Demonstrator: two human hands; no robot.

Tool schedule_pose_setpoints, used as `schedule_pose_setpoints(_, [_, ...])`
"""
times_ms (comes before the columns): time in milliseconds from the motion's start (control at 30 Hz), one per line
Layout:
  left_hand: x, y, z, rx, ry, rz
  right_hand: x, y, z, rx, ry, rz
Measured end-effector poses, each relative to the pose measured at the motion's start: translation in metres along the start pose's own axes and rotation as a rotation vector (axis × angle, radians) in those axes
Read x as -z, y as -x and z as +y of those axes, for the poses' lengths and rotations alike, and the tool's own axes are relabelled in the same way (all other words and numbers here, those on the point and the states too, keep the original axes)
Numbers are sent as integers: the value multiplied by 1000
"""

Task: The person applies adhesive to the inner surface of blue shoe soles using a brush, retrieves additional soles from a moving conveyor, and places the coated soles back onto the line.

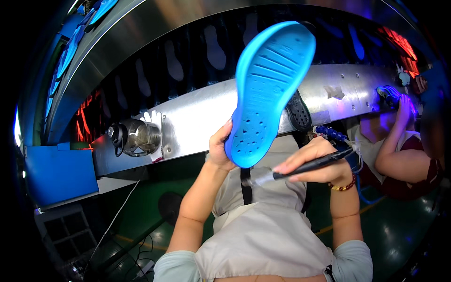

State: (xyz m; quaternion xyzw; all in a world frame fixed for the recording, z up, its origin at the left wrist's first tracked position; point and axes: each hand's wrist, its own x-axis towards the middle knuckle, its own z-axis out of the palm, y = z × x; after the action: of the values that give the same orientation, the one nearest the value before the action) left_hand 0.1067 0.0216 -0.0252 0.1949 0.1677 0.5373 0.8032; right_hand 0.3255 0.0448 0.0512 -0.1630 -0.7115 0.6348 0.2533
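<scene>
A bright blue shoe sole [271,82] is held upright in front of me, its ribbed and dimpled face showing. My left hand [221,144] grips it near its lower left edge, thumb on the rim. To the right of the sole's lower end, my right hand [320,160] is closed on a brush [312,164] with a black handle and a pale, motion-blurred tip pointing left. The tip is apart from the sole. A blue coiled hose [331,133] shows behind that hand. Partly hidden behind the blue sole, a dark sole [299,113] lies on the metal ledge [199,110].
Beyond the ledge, a dark conveyor carries several soles [215,47]. A clear jug [136,136] with a dark lid stands left, beside a white glove [152,117]. A blue box [61,174] sits farther left. On the right, another person's arm [399,136] reaches toward a sole.
</scene>
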Motion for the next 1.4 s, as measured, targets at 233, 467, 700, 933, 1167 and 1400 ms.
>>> schedule_pose_setpoints(233, [-21, 1, 19, 382, -207, 105, 0, 0, 0, 37, 142, -114])
schedule_pose_setpoints(467, [-32, 4, 35, 622, -498, 90, 9, 0, -7, 22, 271, -156])
schedule_pose_setpoints(700, [-32, 14, 46, 544, -553, 107, 18, 5, -1, 17, 240, -69])
schedule_pose_setpoints(933, [-7, 30, 58, 364, -470, 126, 19, 8, 5, -67, 173, 188])
schedule_pose_setpoints(1167, [18, 38, 49, 167, -55, 182, -4, 16, -20, 137, 150, 127])
schedule_pose_setpoints(1400, [11, 1, -18, 36, 184, 104, -17, -13, 30, -159, 71, 499])
